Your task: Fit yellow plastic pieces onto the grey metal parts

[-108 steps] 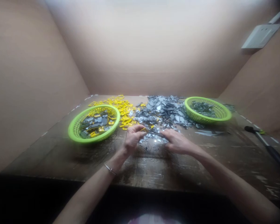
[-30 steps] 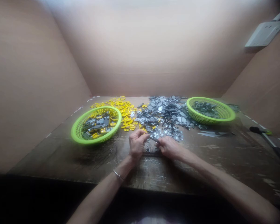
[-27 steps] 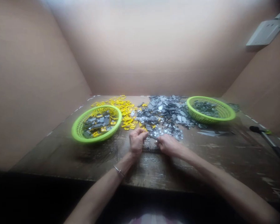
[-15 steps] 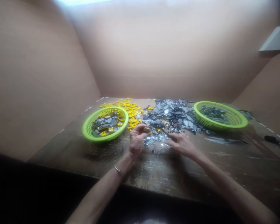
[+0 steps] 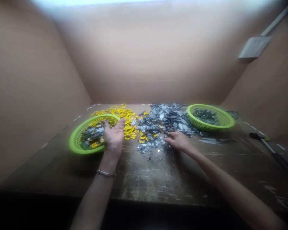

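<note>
My left hand (image 5: 114, 134) is open, palm up with thumb and fingers apart, over the right side of the left green basket (image 5: 74, 143). That basket holds grey and yellow pieces. At the front of the heap of grey metal pieces (image 5: 168, 116), my right hand (image 5: 180, 141) is closed. From its fingers pokes a thin dark tool (image 5: 165, 131), mostly hidden by the hand. Small silver parts (image 5: 147, 147) lie scattered just left of the right fingers. Yellow frames (image 5: 131, 131) spread between the left basket and the grey heap.
A second green basket (image 5: 211, 126) with dark flat pieces stands at the back right. Flat grey strips (image 5: 210, 141) lie in front of it. A long black-ended object (image 5: 266, 145) rests near the right edge. Walls enclose the worn table (image 5: 153, 182); a white socket box (image 5: 255, 47) hangs right.
My left hand has let go of a small yellow-edged piece and moved left to the basket, opening. My right hand stays near the small parts. The view has shifted to the right.
</note>
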A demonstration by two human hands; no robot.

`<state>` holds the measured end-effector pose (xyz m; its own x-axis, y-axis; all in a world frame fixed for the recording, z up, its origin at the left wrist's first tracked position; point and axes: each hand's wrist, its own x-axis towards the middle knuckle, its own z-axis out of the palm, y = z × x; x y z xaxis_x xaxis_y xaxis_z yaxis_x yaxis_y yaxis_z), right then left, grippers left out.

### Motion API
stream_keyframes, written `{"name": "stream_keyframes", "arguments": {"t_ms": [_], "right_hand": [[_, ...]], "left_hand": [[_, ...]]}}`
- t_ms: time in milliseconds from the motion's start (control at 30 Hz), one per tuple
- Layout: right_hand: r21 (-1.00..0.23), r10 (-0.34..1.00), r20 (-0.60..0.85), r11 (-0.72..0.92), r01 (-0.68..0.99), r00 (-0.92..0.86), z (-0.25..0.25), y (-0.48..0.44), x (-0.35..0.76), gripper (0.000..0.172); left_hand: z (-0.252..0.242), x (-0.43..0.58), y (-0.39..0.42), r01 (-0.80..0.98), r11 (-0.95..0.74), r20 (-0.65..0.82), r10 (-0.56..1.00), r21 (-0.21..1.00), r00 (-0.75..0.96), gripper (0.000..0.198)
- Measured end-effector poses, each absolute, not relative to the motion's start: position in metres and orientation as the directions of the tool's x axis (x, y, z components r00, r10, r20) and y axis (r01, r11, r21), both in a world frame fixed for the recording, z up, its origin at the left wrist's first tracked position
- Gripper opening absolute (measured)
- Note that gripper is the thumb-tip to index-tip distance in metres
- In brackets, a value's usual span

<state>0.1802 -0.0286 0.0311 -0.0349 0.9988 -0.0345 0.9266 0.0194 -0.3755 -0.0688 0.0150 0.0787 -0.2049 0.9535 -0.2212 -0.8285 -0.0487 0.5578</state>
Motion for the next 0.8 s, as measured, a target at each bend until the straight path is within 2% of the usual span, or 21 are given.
{"name": "stream_keyframes", "arguments": {"t_ms": [67, 133, 200, 267, 400, 467, 500, 533, 600, 667, 800], "right_hand": [[-0.237, 0.998, 0.007, -0.066, 0.969, 0.07, 0.031, -0.013, 0.183, 0.044], [-0.127, 0.989, 0.04, -0.138, 0.982, 0.144, 0.029, 0.002, 0.184, 0.043], [-0.073, 0.983, 0.045, -0.175, 0.982, 0.179, 0.024, 0.016, 0.185, 0.044], [-0.05, 0.98, 0.058, -0.185, 0.981, 0.188, 0.016, 0.025, 0.185, 0.045], [-0.018, 0.975, 0.129, -0.18, 0.983, 0.181, 0.001, 0.031, 0.181, 0.044], [-0.002, 0.975, 0.144, -0.172, 0.985, 0.17, -0.003, 0.03, 0.18, 0.044], [0.008, 0.976, 0.144, -0.166, 0.986, 0.163, -0.004, 0.03, 0.18, 0.045], [0.019, 0.977, 0.146, -0.159, 0.987, 0.155, -0.004, 0.029, 0.18, 0.045], [0.035, 0.977, 0.153, -0.153, 0.988, 0.146, -0.003, 0.029, 0.18, 0.045], [0.045, 0.978, 0.158, -0.147, 0.988, 0.139, -0.001, 0.028, 0.18, 0.045], [0.057, 0.975, 0.179, -0.141, 0.988, 0.129, 0.002, 0.024, 0.18, 0.044]], "left_hand": [[0.069, -0.06, 0.013, -0.794, 0.018, -0.142, 0.986, 0.608, -0.086, 0.042], [0.056, -0.046, 0.01, -0.678, 0.148, -0.163, 0.986, 0.72, 0.043, 0.024], [0.044, -0.03, 0.01, -0.539, 0.253, -0.221, 0.967, 0.803, 0.124, 0.015], [0.034, -0.015, 0.013, -0.416, 0.289, -0.247, 0.957, 0.862, 0.154, 0.013], [0.023, 0.006, 0.03, -0.161, 0.212, -0.205, 0.977, 0.964, 0.061, 0.012], [0.024, 0.015, 0.043, -0.068, 0.09, -0.089, 0.996, 0.994, 0.018, 0.009], [0.026, 0.019, 0.05, 0.034, -0.029, 0.029, 1.0, 0.999, 0.009, 0.008], [0.028, 0.024, 0.058, 0.169, -0.164, 0.162, 0.986, 0.972, 0.027, 0.006], [0.03, 0.034, 0.073, 0.435, -0.367, 0.36, 0.927, 0.822, 0.103, 0.008], [0.029, 0.045, 0.087, 0.584, -0.464, 0.414, 0.881, 0.666, 0.228, 0.014], [0.02, 0.06, 0.107, 0.615, -0.502, 0.43, 0.859, 0.608, 0.277, 0.023]]}}
